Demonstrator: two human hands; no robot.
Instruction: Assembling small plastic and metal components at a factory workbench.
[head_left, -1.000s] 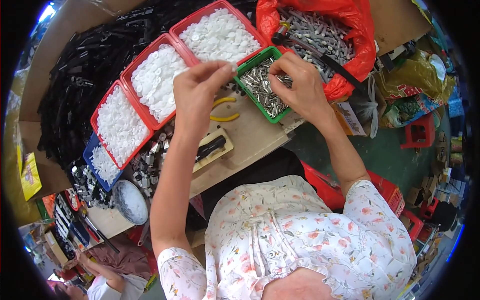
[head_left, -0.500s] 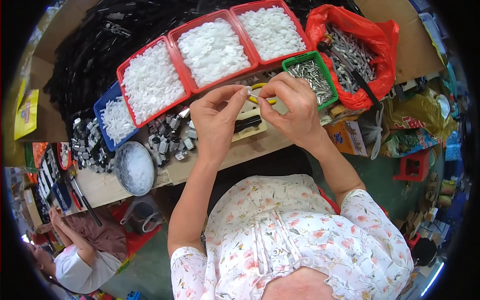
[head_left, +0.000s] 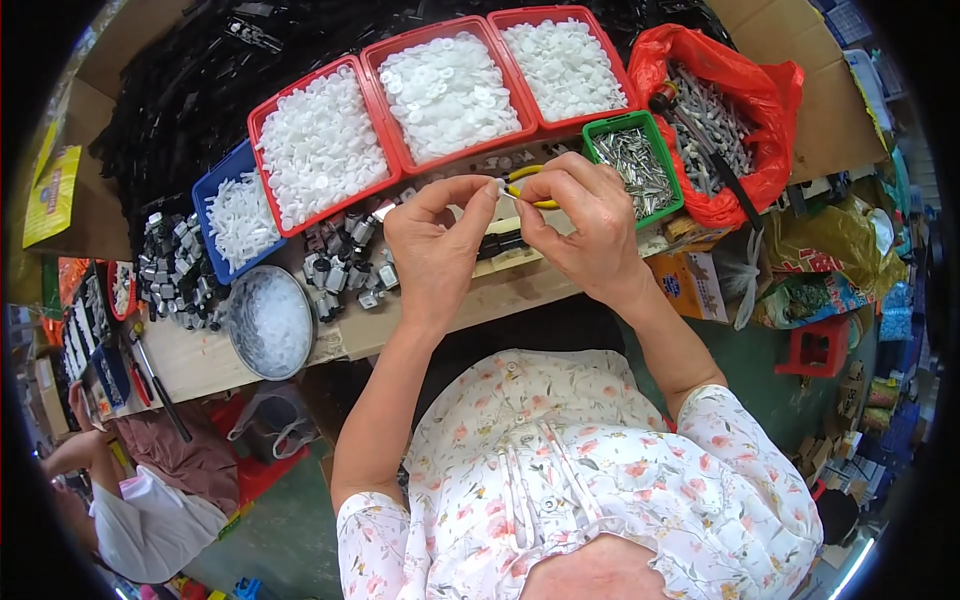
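Over the table's front part, my left hand [head_left: 437,245] pinches a small white plastic piece [head_left: 500,186] between thumb and forefinger. Close against it, my right hand [head_left: 590,225] grips a thin metal pin [head_left: 511,196], whose end meets the white piece; whether it sits inside cannot be made out. Behind my fingertips lie yellow-handled pliers [head_left: 524,173], partly covered by my right hand. A green tray [head_left: 677,196] of metal pins stands just beyond that hand. Three joined red trays [head_left: 397,172] of white plastic parts stretch across behind both hands.
At left are a blue tray [head_left: 216,258] of white pieces, a metal bowl [head_left: 236,340] and several metal-and-black parts [head_left: 170,265]. A red bag [head_left: 780,90] of grey parts stands right, near a red stool [head_left: 822,345]. Black parts [head_left: 180,120] are heaped behind. Another person [head_left: 155,525] sits lower left.
Both hands stay nearly in place, with the pin now tilted more at the white piece. The view has shifted slightly, and the other person's arm has moved.
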